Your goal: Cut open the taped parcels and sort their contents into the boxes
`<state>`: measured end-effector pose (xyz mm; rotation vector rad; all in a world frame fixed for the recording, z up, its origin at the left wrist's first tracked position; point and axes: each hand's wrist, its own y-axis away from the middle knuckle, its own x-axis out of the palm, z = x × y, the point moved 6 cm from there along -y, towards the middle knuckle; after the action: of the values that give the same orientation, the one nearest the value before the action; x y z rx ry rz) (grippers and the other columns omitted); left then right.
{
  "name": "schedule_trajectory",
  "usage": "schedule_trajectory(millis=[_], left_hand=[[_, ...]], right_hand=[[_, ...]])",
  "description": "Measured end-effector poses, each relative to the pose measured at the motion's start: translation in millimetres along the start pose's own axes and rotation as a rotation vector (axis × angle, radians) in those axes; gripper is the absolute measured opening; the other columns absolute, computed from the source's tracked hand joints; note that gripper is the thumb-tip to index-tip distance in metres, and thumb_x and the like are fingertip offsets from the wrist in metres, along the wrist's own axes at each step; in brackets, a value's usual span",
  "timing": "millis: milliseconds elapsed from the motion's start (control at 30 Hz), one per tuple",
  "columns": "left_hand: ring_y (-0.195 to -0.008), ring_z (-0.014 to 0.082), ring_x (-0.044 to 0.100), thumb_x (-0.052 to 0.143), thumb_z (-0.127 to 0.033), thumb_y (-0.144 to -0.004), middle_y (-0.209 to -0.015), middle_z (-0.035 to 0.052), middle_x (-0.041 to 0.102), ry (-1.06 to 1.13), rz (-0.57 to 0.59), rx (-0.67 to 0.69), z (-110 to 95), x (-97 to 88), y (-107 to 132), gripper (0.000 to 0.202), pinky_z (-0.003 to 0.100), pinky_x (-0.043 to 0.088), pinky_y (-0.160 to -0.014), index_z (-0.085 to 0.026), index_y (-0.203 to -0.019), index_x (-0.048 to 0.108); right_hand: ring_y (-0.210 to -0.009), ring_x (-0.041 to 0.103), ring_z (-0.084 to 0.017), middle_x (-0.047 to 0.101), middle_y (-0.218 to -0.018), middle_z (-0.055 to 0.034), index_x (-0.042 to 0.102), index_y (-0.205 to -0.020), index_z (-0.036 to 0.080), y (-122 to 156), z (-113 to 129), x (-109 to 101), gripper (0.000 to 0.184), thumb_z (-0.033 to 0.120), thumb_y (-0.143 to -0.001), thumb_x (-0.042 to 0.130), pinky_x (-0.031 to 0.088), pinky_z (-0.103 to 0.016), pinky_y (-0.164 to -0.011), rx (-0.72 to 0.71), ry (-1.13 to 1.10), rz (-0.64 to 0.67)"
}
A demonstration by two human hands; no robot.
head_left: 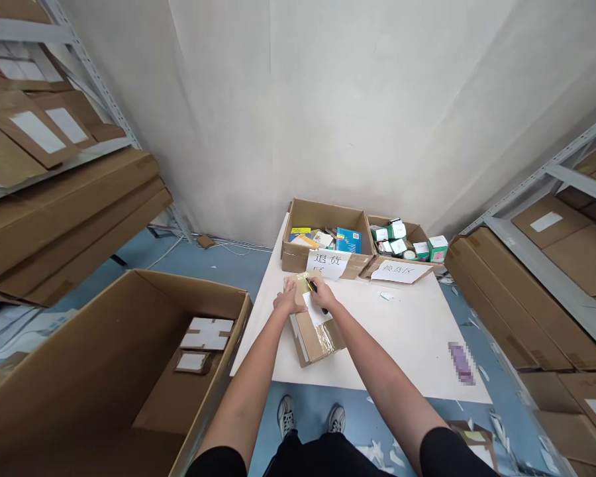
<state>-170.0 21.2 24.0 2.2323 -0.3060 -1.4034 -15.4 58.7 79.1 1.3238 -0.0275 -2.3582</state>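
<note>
A small taped cardboard parcel (318,334) with a white label lies on the white table (407,338) in front of me. My left hand (289,298) rests flat on the parcel's far end, fingers spread. My right hand (322,295) is closed on a black and yellow box cutter (316,294), its tip over the parcel's top near the label.
Two open boxes with paper signs stand at the table's far edge: one holding books (322,242), one holding small green and white boxes (407,248). A large open carton (114,371) with parcels inside stands at my left. Shelves of flat cartons flank both sides.
</note>
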Motion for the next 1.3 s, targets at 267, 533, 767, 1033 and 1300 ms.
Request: schedule_trajectory(millis=[267,533,767,1033,1300], left_hand=[[-0.150,0.0426,0.039,0.079,-0.072,-0.064,-0.177,-0.0019,-0.012,0.016,-0.013,-0.007,3,3.3,-2,0.131,0.047,0.045,-0.112,-0.040,-0.168,0.006],[-0.149,0.0426,0.040,0.077,-0.075,-0.065,-0.177,-0.0022,-0.010,0.008,-0.037,-0.012,5,1.6,2,0.131,0.047,0.046,-0.112,-0.039,-0.168,0.005],[-0.151,0.0451,0.035,0.074,-0.076,-0.066,-0.177,-0.0052,-0.010,0.009,-0.017,0.006,0,-3.1,7,0.130,0.050,0.045,-0.112,-0.039,-0.169,0.003],[-0.150,0.0468,0.034,0.070,-0.081,-0.065,-0.178,-0.0058,-0.007,-0.030,-0.039,0.006,1,-9.0,11,0.130,0.052,0.047,-0.109,-0.040,-0.168,0.003],[-0.146,0.0441,0.043,0.055,-0.089,-0.072,-0.177,0.0000,-0.013,-0.004,-0.111,-0.003,-13,1.1,22,0.124,0.050,0.047,-0.109,-0.032,-0.170,0.005]], right_hand=[[-0.117,0.067,-0.027,0.072,-0.128,-0.0094,0.051,-0.148,0.024,-2,10,9,0.064,0.011,-0.087,0.061,0.049,-0.031,-0.094,0.072,0.165,0.149],[-0.108,0.071,-0.031,0.072,-0.123,-0.0168,0.059,-0.137,0.021,73,3,6,0.055,0.015,-0.083,0.068,0.050,-0.031,-0.077,0.118,0.377,0.362],[-0.106,0.072,-0.029,0.073,-0.117,-0.0137,0.056,-0.139,0.024,199,-36,12,0.057,0.011,-0.084,0.060,0.047,-0.031,-0.075,0.159,0.356,0.423],[-0.105,0.072,-0.030,0.074,-0.116,-0.0144,0.054,-0.141,0.023,219,-37,1,0.057,0.010,-0.086,0.057,0.044,-0.031,-0.075,0.138,0.389,0.428],[-0.119,0.069,-0.030,0.069,-0.132,-0.0171,0.018,-0.163,0.020,209,-108,3,0.077,0.052,-0.101,0.051,0.050,-0.035,-0.092,0.425,0.069,-0.040]])
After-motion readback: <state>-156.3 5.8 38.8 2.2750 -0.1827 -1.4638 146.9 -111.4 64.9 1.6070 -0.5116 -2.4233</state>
